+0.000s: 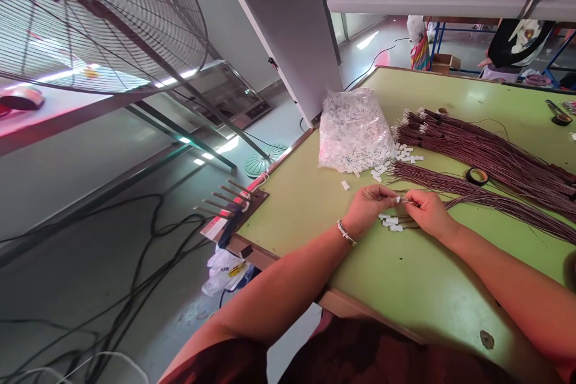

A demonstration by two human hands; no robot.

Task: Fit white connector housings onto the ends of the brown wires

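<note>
My left hand point(369, 207) pinches a small white connector housing point(398, 199) between thumb and fingertips over the green tabletop. Closed on thin brown wires point(408, 200), my right hand point(427, 213) meets it tip to tip. How far the wire ends sit in the housing is hidden by my fingers. Just below lie several white connectors point(392, 222) with brown wires running under my right hand. A long bundle of brown wires point(432, 183) stretches to the right behind my hands. Loose white connectors point(407, 153) are scattered beyond, beside a clear plastic bag point(355, 126) full of them.
Thicker wire bundles point(486, 144) lie at the back right, with a black tape roll point(477, 176) against them. A pegged board point(238, 207) is at the table's left corner. A large fan point(103, 18) stands at left; dark cables point(153, 252) cross the floor.
</note>
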